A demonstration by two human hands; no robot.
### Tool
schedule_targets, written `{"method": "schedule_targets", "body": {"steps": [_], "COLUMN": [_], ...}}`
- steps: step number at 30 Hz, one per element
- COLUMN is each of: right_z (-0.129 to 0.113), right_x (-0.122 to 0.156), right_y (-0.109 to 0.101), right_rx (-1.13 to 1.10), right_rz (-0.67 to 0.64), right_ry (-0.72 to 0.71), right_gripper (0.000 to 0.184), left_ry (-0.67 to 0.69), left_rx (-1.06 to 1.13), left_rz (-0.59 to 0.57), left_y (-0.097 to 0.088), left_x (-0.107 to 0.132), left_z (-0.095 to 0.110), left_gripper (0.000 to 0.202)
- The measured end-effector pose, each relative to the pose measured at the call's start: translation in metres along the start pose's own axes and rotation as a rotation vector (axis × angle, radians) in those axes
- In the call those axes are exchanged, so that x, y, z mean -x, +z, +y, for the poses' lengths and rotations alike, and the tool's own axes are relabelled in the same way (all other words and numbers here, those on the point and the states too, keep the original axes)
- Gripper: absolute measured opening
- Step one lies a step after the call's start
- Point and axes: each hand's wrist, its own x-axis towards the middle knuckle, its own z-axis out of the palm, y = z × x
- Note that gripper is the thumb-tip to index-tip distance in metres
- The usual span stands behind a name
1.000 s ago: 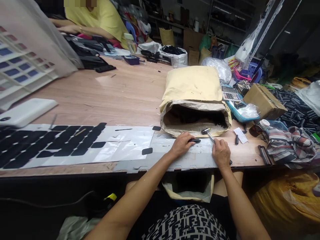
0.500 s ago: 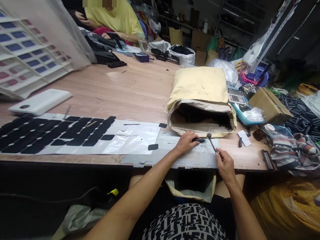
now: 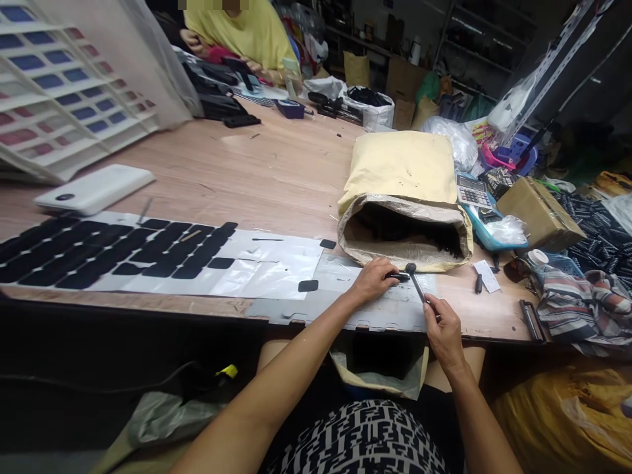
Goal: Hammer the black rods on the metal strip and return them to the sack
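Observation:
My left hand pinches a small black piece flat on a grey metal plate at the table's near edge. My right hand grips the handle of a small hammer, whose metal head sits right at the end of the black piece. Just behind them an open sack lies on its side with dark parts inside.
A white sheet with rows of black patches runs along the left. A white power bank, a colour sample rack, a calculator, a cardboard box and striped cloth are around. A person in yellow works at the far end.
The hammer was raised off the piece and has come back down onto its end. My right hand slid lower on the handle. My head turned slightly left.

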Motion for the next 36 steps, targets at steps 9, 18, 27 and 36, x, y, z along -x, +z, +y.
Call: {"method": "schedule_targets", "body": {"steps": [9,18,27,36], "right_z": [0.000,0.057,0.065,0.059], "right_x": [-0.010,-0.068,-0.062,-0.061], "right_y": [0.005,-0.002,0.011,0.011], "right_rx": [-0.004,0.543,0.810,0.821], "right_rz": [-0.052,0.211,0.231,0.191], "right_ry": [0.007,-0.075,-0.132,-0.089], "right_gripper": [0.030,0.028,0.021,0.020], "left_ry": [-0.018,0.018,0.052,0.263], "left_rx": [0.014,-0.016,-0.016,-0.009], "left_rz": [-0.026,-0.035,-0.094,-0.376], "left_y": [0.000,-0.001,-0.006,-0.020], "left_x": [-0.001,0.002,0.003,0.095], "left_z": [-0.001,-0.003,-0.001,0.043], "left_gripper": [0.012,0.016,0.030,0.013]}}
